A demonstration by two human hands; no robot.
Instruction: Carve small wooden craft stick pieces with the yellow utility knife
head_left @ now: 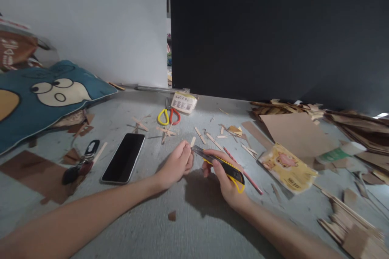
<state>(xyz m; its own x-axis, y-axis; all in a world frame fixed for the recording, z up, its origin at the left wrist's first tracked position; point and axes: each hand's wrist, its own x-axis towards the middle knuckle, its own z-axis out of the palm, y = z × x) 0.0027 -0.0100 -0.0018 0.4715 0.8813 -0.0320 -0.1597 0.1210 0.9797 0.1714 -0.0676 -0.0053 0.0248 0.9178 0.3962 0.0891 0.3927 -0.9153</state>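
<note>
My left hand [176, 162] is closed around a short flat wooden stick [193, 141], whose pale end sticks out above the thumb. In my right hand [228, 184] is a yellow and black utility knife [226, 166], its blade pointing left and meeting the stick near my left thumb. My fist hides the lower part of the stick. Just beyond the hands lie several cut stick pieces [214, 141] and a star-like bundle of crossed sticks [166, 132]. Partly behind my right hand, a red pencil [253, 182] rests on the table.
A black phone [124, 158] and keys [82, 166] lie to the left, near a blue cushion [57, 93]. Red and yellow scissors [168, 116] and a small packet [184, 102] are at the back. On the right are a yellow tissue pack [288, 167], a glue tube [340, 152] and cardboard [291, 129].
</note>
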